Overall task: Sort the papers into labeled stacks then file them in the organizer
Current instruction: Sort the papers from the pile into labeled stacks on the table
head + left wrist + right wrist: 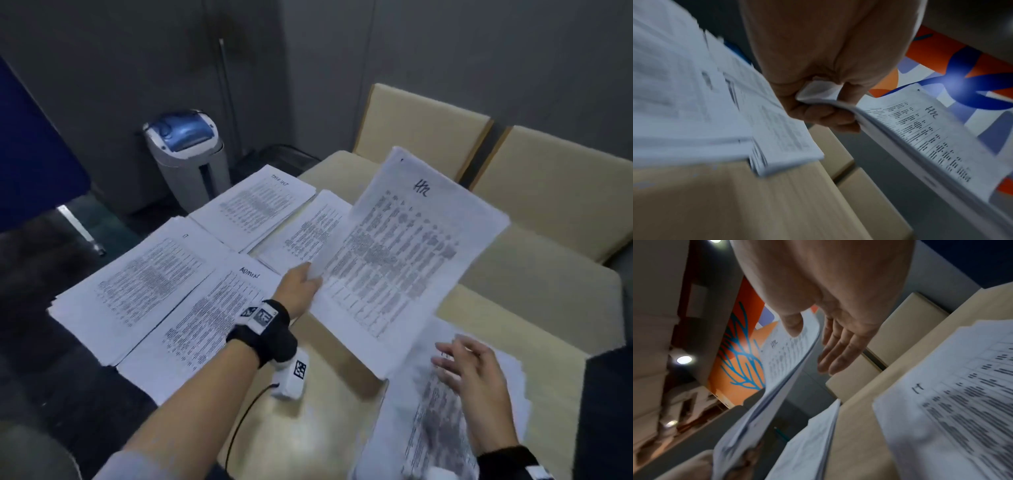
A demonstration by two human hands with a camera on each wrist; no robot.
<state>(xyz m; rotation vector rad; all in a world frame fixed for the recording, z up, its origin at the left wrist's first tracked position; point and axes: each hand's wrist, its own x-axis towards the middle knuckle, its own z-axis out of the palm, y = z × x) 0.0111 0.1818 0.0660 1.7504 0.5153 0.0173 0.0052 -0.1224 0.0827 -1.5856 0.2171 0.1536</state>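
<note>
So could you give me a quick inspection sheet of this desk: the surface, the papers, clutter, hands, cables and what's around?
Surface: pale wooden table, partly covered by paper.
Job's things: HR-marked sheets held up off the table; Admin stack, IT stack and two further stacks lying flat; loose pile nearest the person. No organizer clearly seen.
Clutter: nothing seen.
Grippers: left hand pinches the HR-marked sheets at their edge; right hand open, fingers spread over the loose pile.
Cables: black cable running from the left wrist camera.
Surroundings: shredder on the floor, two beige chairs behind the table, blue partition.
</note>
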